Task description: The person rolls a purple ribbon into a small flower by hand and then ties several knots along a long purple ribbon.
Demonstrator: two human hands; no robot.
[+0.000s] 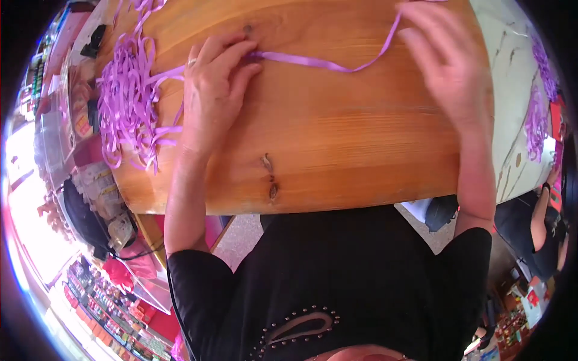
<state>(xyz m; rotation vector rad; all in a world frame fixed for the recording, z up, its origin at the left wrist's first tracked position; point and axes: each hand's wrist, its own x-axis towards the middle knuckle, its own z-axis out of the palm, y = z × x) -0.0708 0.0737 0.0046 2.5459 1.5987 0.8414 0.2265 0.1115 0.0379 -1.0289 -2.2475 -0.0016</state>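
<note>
A purple ribbon (pixel 313 62) stretches across the wooden tabletop (pixel 337 138) between my two hands, sagging in a loose curve toward the right. My left hand (pixel 214 90), a ring on one finger, rests on the wood with its fingers closed on the ribbon. At the upper right, my right hand (pixel 448 66) is blurred by motion; the ribbon reaches its fingertips, and a bit shows beyond them at the top edge. A loose heap of the same purple ribbon (pixel 126 99) lies left of my left hand, strands leading from it under that hand.
A white marbled surface (pixel 512 90) adjoins the table on the right, with more purple ribbon (pixel 536 123) along its far side. Clear plastic bags (pixel 99 189) and a black bag (pixel 78 207) sit off the left edge. Another person (pixel 536 222) is at the right.
</note>
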